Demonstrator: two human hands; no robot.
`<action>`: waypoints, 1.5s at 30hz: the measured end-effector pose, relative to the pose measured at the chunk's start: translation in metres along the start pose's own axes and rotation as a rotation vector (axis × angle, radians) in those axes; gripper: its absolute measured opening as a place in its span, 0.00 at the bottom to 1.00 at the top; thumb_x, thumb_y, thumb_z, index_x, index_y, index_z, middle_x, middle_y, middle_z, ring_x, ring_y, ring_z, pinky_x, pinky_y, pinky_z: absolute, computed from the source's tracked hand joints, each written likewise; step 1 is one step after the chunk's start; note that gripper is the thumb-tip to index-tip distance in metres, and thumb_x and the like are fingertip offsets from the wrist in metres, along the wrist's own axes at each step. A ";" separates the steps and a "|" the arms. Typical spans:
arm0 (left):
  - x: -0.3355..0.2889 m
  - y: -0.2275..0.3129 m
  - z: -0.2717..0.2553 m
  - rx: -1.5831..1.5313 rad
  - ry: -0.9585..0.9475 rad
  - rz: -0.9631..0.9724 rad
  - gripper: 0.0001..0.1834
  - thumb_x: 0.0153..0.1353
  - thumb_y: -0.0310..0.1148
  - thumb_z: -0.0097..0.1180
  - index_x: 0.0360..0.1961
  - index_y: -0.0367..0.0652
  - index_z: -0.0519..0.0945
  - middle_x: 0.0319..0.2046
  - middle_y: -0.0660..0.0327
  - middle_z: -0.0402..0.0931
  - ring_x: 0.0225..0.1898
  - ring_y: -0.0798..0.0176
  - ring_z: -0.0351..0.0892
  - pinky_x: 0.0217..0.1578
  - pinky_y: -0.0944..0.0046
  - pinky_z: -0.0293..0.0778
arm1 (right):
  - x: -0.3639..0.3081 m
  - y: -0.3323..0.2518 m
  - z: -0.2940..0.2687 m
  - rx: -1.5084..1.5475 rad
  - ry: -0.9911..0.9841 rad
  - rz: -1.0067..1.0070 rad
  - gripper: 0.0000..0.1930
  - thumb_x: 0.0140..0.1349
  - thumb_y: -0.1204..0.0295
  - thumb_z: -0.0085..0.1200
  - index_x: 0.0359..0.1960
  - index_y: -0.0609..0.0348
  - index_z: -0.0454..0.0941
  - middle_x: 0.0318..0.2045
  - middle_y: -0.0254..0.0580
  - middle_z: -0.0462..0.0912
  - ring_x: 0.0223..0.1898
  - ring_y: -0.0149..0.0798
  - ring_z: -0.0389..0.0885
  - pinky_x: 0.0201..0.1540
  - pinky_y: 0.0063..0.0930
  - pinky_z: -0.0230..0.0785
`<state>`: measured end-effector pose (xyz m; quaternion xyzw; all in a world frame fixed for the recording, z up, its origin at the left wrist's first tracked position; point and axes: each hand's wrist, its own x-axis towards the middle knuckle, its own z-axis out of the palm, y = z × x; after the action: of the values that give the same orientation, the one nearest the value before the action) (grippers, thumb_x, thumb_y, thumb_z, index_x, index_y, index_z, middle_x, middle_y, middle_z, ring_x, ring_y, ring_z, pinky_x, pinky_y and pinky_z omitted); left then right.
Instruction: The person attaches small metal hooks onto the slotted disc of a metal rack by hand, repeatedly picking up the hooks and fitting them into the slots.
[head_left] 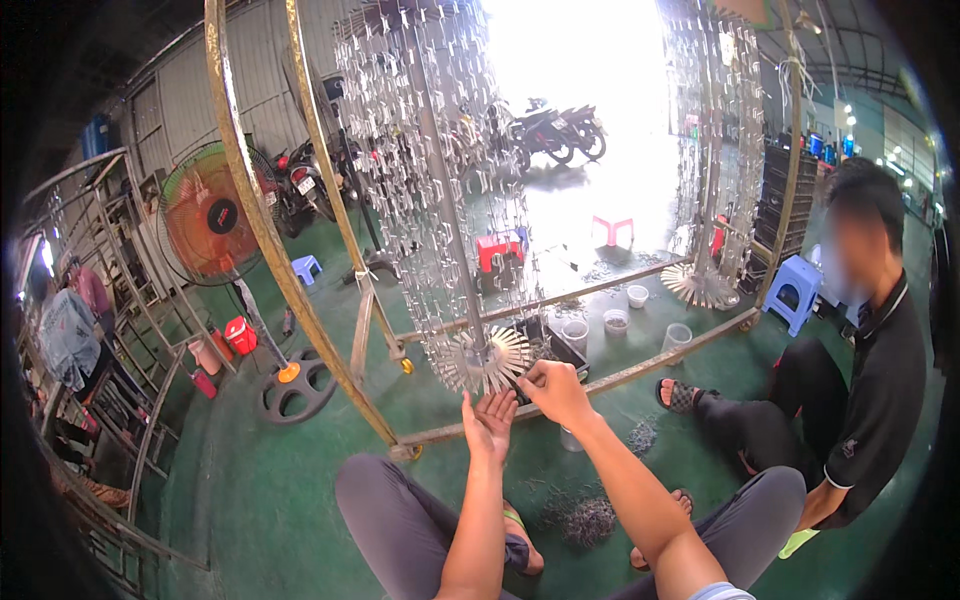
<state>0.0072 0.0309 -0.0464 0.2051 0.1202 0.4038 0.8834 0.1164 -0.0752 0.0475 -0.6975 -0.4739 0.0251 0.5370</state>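
Note:
Below a hanging rack, my left hand (pixel 489 424) is turned palm up, its fingers stretched out and apart. My right hand (pixel 558 392) is closed in a pinch just to its right, at the lower edge of a round disc of pale radiating strips (pixel 507 362). Whatever lies between the right fingertips is too small to make out. The disc sits at the foot of an upright pole (pixel 440 150), and many strands of small shiny metal pieces (pixel 385 130) hang around that pole. A heap of small metal pieces (pixel 588 522) lies on the floor between my feet.
A worn metal frame (pixel 470 430) on casters surrounds the rack. Clear plastic tubs (pixel 677 337) and a black crate (pixel 560 350) stand behind its front bar. A second strand-hung rack (pixel 700 285) is at right, near a seated person (pixel 860 400). A fan (pixel 215 215) stands left.

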 end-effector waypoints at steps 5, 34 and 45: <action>-0.014 -0.001 0.011 0.040 0.066 0.008 0.34 0.67 0.58 0.48 0.50 0.31 0.72 0.49 0.45 0.77 0.50 0.48 0.80 0.52 0.55 0.76 | -0.002 -0.004 -0.001 -0.020 0.038 -0.036 0.12 0.56 0.68 0.66 0.29 0.68 0.84 0.22 0.48 0.85 0.24 0.37 0.85 0.30 0.30 0.75; -0.142 -0.084 0.037 1.514 -0.673 -0.345 0.24 0.64 0.47 0.56 0.40 0.31 0.84 0.34 0.46 0.84 0.38 0.50 0.86 0.42 0.55 0.77 | 0.009 0.001 -0.013 -0.060 0.040 -0.044 0.10 0.50 0.70 0.65 0.24 0.67 0.84 0.23 0.56 0.84 0.30 0.53 0.85 0.37 0.41 0.77; -0.086 -0.036 0.081 1.596 -0.269 0.140 0.19 0.63 0.43 0.62 0.35 0.33 0.84 0.27 0.51 0.84 0.28 0.62 0.80 0.34 0.58 0.76 | 0.025 0.011 -0.042 -0.140 -0.073 -0.029 0.10 0.49 0.71 0.64 0.25 0.68 0.84 0.25 0.59 0.83 0.34 0.57 0.84 0.44 0.44 0.76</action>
<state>0.0060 -0.0768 0.0127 0.8271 0.2519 0.2226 0.4504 0.1602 -0.0879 0.0684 -0.7250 -0.5036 0.0096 0.4698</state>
